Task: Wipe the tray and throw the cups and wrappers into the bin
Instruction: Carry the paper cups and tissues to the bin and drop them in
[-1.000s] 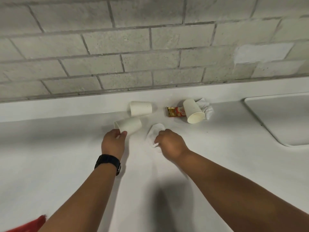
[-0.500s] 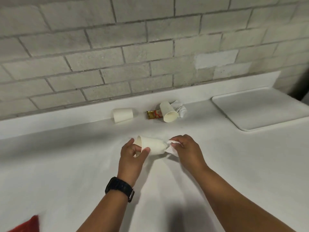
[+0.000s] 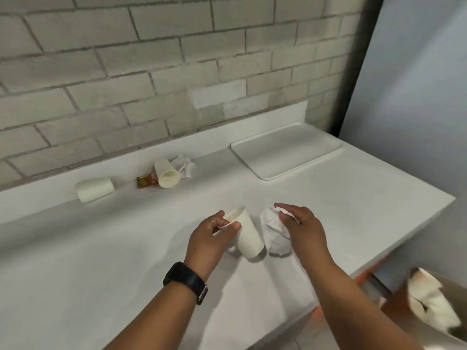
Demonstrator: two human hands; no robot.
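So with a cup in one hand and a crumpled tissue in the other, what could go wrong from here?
The left hand pinches the paper cup only at its rim, so it could slip on the way to the bin. The crumpled tissue in the right hand hangs loosely and may drop short. Two cups, a wrapper and another tissue by the wall could be missed.

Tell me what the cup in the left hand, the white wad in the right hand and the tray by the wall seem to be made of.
Cup: probably paper, matte off-white, thin rolled rim.
White wad: likely tissue or a paper napkin, soft irregular creases.
Tray: apparently plastic, smooth white, rounded corners and a moulded raised lip; the material is not certain.
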